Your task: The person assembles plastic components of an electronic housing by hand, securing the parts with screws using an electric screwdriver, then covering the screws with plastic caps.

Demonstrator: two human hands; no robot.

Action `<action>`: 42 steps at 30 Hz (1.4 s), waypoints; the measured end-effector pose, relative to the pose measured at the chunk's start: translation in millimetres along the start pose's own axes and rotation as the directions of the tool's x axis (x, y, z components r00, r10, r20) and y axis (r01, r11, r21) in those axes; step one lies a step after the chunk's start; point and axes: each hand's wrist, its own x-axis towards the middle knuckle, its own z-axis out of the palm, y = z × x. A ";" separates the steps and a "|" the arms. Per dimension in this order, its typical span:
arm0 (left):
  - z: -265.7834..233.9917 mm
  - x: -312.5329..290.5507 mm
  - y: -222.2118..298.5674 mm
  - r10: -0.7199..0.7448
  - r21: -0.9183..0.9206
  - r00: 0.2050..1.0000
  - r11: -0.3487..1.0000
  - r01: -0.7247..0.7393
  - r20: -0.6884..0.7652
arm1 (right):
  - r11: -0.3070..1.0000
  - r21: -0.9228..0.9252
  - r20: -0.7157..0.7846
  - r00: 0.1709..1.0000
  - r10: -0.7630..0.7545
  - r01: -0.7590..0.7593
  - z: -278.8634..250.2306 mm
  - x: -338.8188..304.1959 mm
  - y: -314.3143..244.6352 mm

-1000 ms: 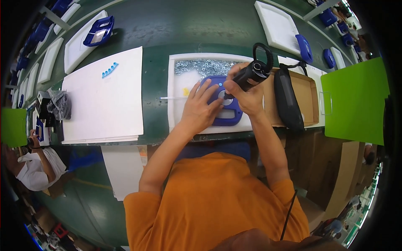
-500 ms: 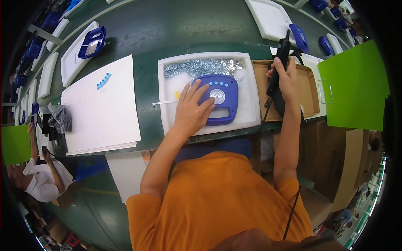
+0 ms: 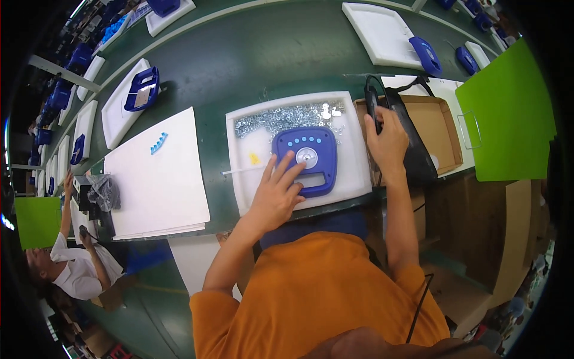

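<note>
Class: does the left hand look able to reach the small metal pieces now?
Probably yes: the left hand touches the blue part, and the small metal pieces lie mostly uncovered beyond it.

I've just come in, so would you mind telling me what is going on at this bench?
The person's left hand rests on a blue plastic housing lying in a white foam tray. Small shiny metal pieces lie along the tray's far side. The right hand grips a black handheld tool, clear of the housing, by a shallow cardboard box.
</note>
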 end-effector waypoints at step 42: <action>61.2 67.4 90.5 0.619 -0.159 0.750 0.785 -0.599 0.232 | 0.749 0.207 0.265 0.773 0.577 -0.630 -98.4 -381.2 51.0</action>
